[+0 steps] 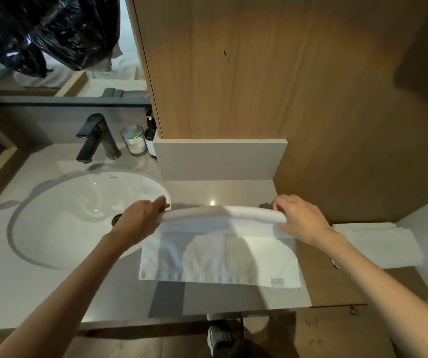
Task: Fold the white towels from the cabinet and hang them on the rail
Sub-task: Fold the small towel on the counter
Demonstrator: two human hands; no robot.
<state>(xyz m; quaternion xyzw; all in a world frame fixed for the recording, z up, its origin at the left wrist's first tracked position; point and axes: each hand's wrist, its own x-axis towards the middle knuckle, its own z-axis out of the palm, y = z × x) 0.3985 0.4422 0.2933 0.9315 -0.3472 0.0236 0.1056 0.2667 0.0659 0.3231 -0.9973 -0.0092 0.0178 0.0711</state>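
L hand: your fingers are curled over the left end of the towel's far fold, pinching it; thumb side hidden under the cloth.
R hand: fingers bent down over the right end of the same fold, gripping it; fingertips touch the cloth.
White towel: spread flat on the desk right in front of you, just right of the sink. Far edge is lifted & rolled toward you between both your hands, forming a rounded ridge. Near part lies flat, near edge close to the desk's near edge. Small label at the near right corner.
2nd towel: folded, white, lying to the right of your R wrist, apart from the one you hold; looks like it sits on a wooden surface, can't tell exactly which.
Desk: pale grey top, shadows of your arms & head across it.
Sink: white oval basin, left of the towel; your L hand is above its right rim.
Faucet: black, at far side of the sink.
Glass tumbler: just right of the faucet.
Dark bottle: beside the tumbler, against the wood panel.
Black plastic bag: top left, seen in the mirror area.
Shoe: yours, on the floor below the desk's near edge.
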